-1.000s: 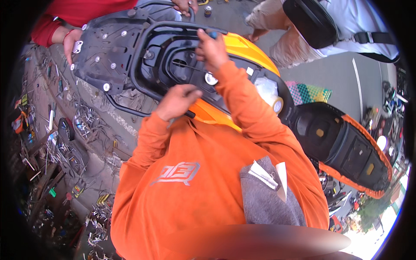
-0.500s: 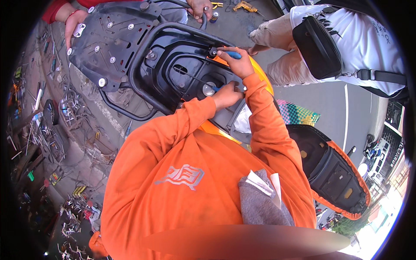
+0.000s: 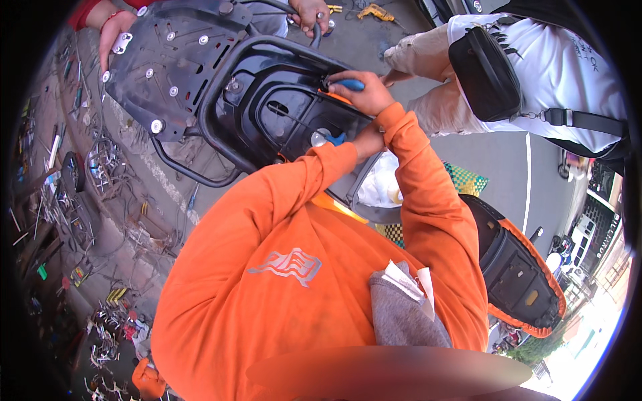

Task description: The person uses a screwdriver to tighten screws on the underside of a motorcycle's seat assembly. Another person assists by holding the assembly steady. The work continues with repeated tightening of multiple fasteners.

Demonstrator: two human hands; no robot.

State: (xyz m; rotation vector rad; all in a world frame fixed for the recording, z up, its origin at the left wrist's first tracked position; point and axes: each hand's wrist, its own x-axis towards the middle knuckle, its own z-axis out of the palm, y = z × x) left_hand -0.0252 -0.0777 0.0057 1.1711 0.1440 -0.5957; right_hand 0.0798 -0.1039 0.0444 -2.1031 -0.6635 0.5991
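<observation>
Our curled right hand [image 3: 372, 97] grips a rounded blue handle [image 3: 350, 85]; we cannot tell how our left hand [image 3: 367, 142] closes.

the ground [image 3: 498, 150] is grey: smooth road to the right, marked with a white line [image 3: 527, 167], rougher and littered to the left. near the top edge a yellow drill [image 3: 376, 12] lies on it. along the left side, loose wires [image 3: 103, 167], a white tube [image 3: 53, 152] and a small green piece [image 3: 42, 272] are scattered about. lower down lie metal parts [image 3: 103, 341], bunched together, with an orange thing [image 3: 147, 379], too unclear to name, near them.
</observation>
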